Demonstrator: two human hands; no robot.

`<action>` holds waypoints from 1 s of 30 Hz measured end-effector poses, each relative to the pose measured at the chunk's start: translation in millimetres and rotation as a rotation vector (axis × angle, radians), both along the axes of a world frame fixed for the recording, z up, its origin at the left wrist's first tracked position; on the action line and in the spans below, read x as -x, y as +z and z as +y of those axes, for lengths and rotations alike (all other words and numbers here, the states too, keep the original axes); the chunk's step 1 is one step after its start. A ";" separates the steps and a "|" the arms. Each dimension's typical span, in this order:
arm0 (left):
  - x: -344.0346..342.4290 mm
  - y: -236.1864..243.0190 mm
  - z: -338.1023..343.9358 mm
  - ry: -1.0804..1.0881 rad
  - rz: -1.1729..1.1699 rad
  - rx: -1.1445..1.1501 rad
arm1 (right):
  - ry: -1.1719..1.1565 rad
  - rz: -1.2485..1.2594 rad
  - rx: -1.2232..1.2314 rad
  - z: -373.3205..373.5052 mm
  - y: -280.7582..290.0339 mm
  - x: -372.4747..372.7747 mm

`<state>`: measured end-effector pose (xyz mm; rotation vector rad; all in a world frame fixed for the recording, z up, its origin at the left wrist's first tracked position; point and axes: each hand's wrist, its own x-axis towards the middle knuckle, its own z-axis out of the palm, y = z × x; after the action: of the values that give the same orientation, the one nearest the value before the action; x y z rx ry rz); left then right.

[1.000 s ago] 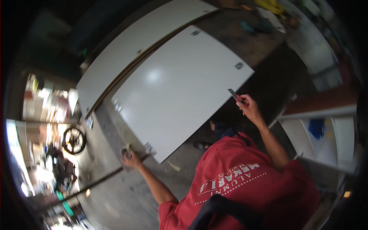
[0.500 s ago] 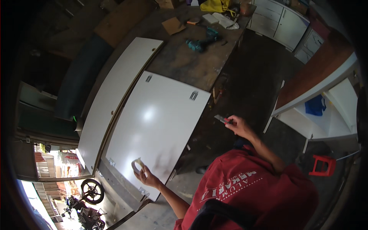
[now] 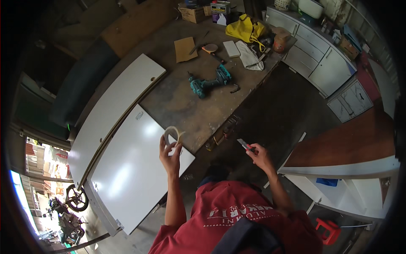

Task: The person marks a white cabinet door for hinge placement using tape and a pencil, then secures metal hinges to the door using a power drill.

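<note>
My left hand (image 3: 170,157) holds a roll of pale tape (image 3: 175,129) upright above a white panel (image 3: 127,182) with metal hinges, which lies on the dark workbench (image 3: 165,116). My right hand (image 3: 261,157) grips a red-and-black utility knife (image 3: 244,144), blade out, in the air beside the bench's near right side. A longer white board (image 3: 110,106) lies along the left of the panel. A teal cordless drill (image 3: 203,86) rests further up the bench.
Far bench end holds a yellow bag (image 3: 245,29), cardboard (image 3: 185,50) and boxes. At right stand white cabinets (image 3: 317,72), an open carcass (image 3: 342,190) and a red stool (image 3: 327,232). A motorbike (image 3: 65,220) is at lower left.
My left hand with the tape roll has risen from beside the panel's lower corner to above its right part. The view has swung, showing more bench and drill. The knife remains in my right hand.
</note>
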<state>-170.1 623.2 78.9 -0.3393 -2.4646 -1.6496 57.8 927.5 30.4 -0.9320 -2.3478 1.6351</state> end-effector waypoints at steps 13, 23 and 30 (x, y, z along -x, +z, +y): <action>266.3 -63.2 310.8 -0.162 0.063 0.194 | -0.316 0.009 -0.056 162.2 23.6 66.6; 311.3 -86.6 374.1 0.086 -0.062 0.397 | 0.232 0.227 -0.452 303.4 13.5 275.2; 238.9 -38.4 345.8 0.304 0.063 0.304 | 0.662 0.233 -0.614 354.5 -23.2 367.8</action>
<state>-409.1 969.0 40.5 -0.0447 -2.5641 -1.1335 -310.0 1282.0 7.2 0.1598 -2.8577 0.9343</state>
